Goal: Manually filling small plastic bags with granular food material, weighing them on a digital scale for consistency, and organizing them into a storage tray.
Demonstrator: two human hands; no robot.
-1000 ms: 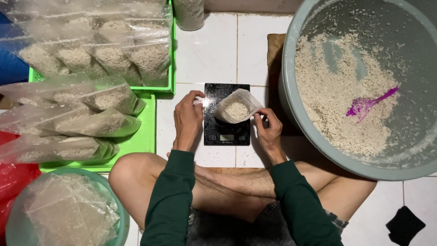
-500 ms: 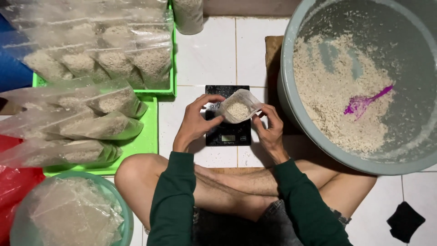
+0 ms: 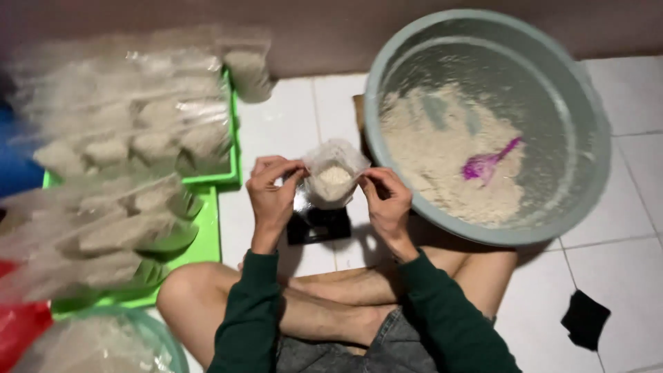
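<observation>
A small clear plastic bag [image 3: 333, 173] with pale grain in its bottom hangs open between my two hands. My left hand [image 3: 273, 193] pinches its left rim and my right hand [image 3: 387, 200] pinches its right rim. The bag is lifted just above a black kitchen scale [image 3: 318, 224] on the white tiled floor. To the right stands a large grey-green basin [image 3: 587, 173] partly filled with the same grain, with a purple scoop [image 3: 487, 164] lying on the heap.
Green trays [image 3: 200, 245] at the left carry several filled clear bags [image 3: 131, 138]. A round tub with more bags [image 3: 97, 345] and something red [image 3: 21, 331] sit at lower left. My crossed bare legs lie below the scale. A black cloth [image 3: 585, 318] lies at lower right.
Both hands took the bag off the scale and raised it, holding it open by its rim. The view has tilted and shifted, and the left side is blurred.
</observation>
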